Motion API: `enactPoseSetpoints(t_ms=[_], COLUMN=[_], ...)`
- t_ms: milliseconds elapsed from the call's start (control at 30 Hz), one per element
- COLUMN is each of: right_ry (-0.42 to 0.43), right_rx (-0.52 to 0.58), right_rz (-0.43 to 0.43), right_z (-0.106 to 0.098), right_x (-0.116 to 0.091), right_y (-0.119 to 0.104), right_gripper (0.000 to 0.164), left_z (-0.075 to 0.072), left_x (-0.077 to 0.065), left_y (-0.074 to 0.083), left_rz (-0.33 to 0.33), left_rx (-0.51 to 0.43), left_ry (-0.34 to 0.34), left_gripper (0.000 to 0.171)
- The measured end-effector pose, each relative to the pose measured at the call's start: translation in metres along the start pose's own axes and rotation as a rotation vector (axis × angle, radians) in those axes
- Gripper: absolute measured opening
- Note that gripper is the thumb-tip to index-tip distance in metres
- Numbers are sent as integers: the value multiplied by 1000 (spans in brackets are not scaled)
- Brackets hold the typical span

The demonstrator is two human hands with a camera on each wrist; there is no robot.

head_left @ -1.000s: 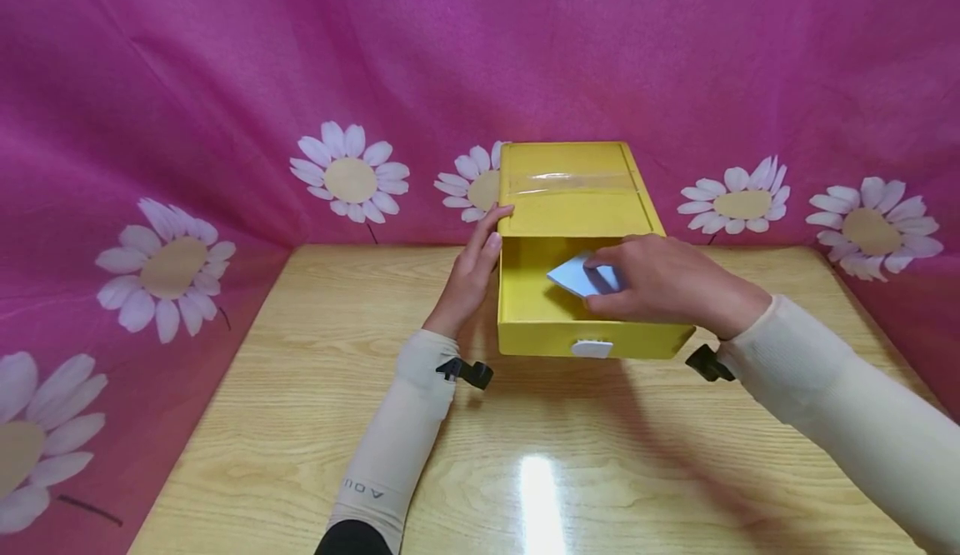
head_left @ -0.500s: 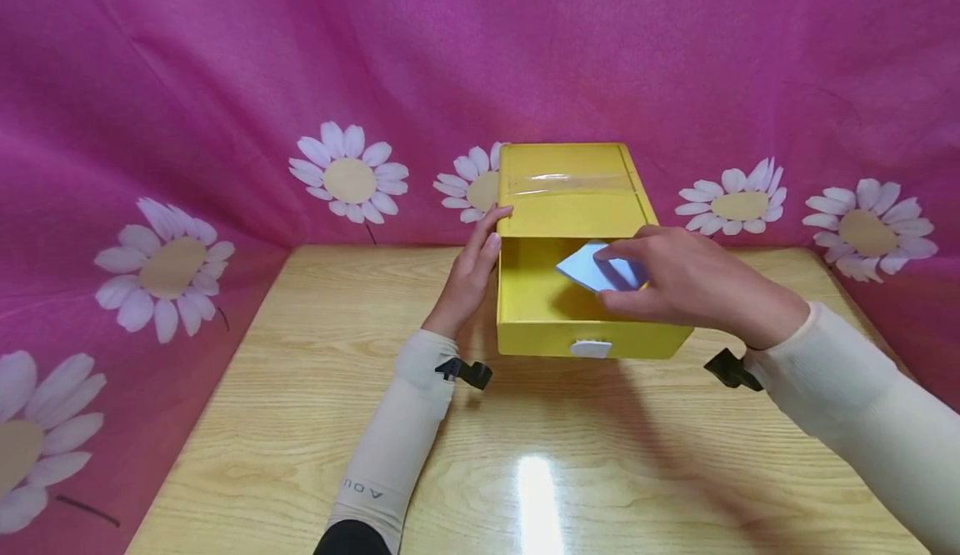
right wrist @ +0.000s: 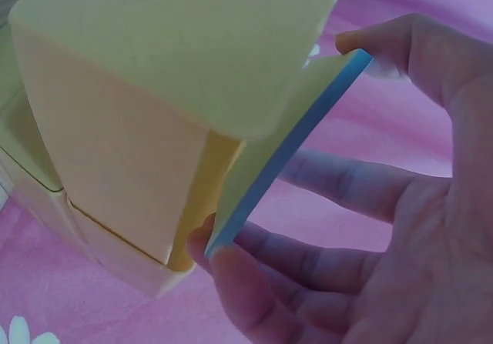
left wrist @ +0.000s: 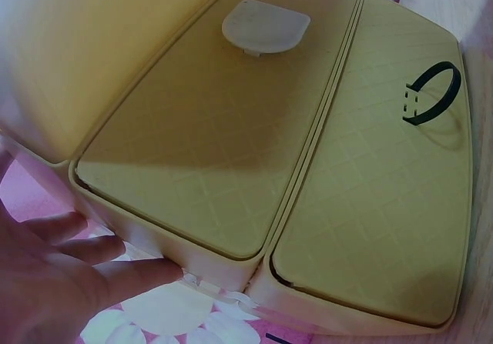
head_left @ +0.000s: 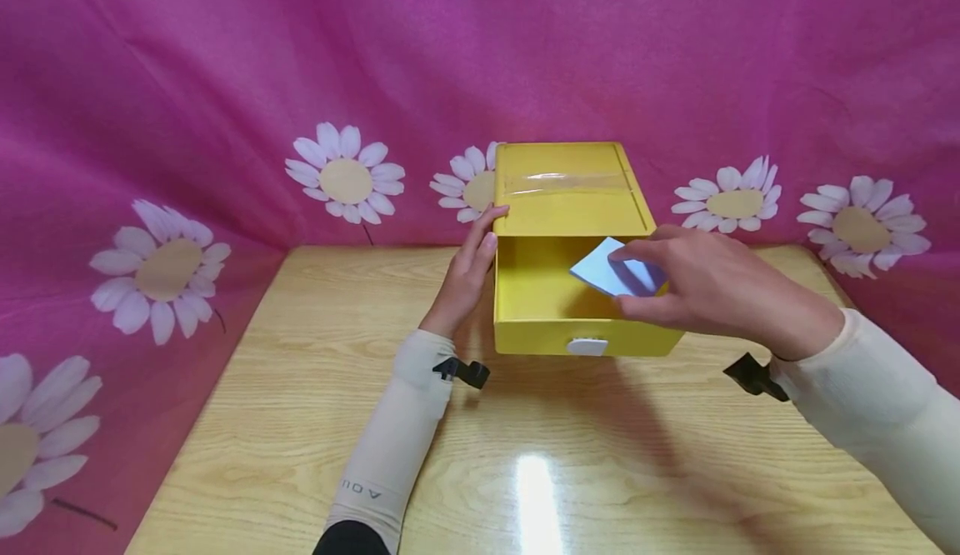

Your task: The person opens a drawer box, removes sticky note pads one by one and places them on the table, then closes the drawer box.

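A yellow drawer cabinet (head_left: 573,212) stands on the table with its upper drawer (head_left: 532,337) pulled out. My left hand (head_left: 462,284) lies along the cabinet's left side, fingers extended; the left wrist view shows its fingertips at the side edge. Over the right part of the pulled-out drawer, my right hand (head_left: 723,288) pinches a light blue pad of sticky notes (head_left: 602,270) between thumb and fingers. Seen from the right wrist, the pad (right wrist: 296,144) is tilted, with a blue edge, close beside the drawer's side wall. Inside the drawer, the area behind my right hand is hidden.
A white handle (head_left: 587,347) sticks out from the upper drawer's front. A lower drawer with a black loop handle (left wrist: 451,101) appears in the left wrist view. The wooden table (head_left: 322,355) meets a pink flowered cloth (head_left: 420,47) at the back.
My right hand has moved right, carrying the sticky note pad from deeper in the drawer toward its right edge. The left hand keeps its place on the cabinet.
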State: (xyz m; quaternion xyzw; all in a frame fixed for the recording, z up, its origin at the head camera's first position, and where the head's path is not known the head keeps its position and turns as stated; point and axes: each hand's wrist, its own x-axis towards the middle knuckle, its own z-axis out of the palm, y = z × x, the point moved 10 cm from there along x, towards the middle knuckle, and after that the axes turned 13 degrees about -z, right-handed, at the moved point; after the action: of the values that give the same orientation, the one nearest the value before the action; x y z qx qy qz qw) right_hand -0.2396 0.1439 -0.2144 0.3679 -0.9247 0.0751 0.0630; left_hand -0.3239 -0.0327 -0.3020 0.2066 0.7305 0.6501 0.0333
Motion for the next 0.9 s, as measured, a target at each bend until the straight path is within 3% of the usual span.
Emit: enactPoseSetpoints(t_ms=[267, 667, 900], right_ry=[16, 13, 33], right_rx=[-33, -116, -100], right_rz=[41, 117, 119], right_z=[-9, -15, -13], right_x=[-11, -33, -45], right_y=[2, 18, 26], right_gripper=[41, 47, 55], left_z=[0, 1, 2], left_x=[0, 0, 0], left_y=[0, 0, 0], left_rz=[-3, -20, -13], left_rx=[9, 2, -14], left_ry=[7, -19, -22], left_gripper=[44, 45, 45])
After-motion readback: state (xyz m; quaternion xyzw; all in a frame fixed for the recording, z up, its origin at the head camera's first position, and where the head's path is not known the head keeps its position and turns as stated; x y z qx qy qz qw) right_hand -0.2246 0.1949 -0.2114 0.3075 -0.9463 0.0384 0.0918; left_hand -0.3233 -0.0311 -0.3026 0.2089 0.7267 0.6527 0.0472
